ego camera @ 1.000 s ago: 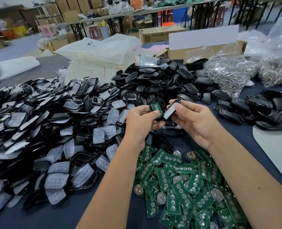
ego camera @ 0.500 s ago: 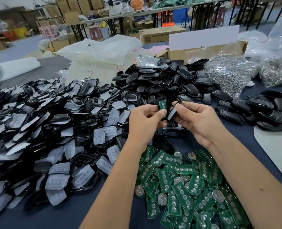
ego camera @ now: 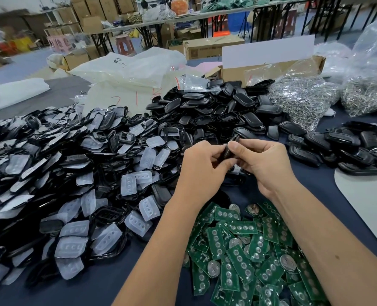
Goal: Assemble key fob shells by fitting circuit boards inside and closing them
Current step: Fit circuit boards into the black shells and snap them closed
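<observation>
Head: left hand (ego camera: 202,166), right hand (ego camera: 263,164) pinch glossy black shell (ego camera: 229,151)

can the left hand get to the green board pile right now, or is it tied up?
Probably not right away. The left hand and right hand both pinch the black fob shell, so the grip is taken. The circuit board pile lies uncovered just below both wrists, so the path looks free once it lets go.

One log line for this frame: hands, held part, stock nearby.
left hand: grips key fob shell | right hand: pinches same shell | green boards: heaped below hands | board in shell: hidden
</observation>
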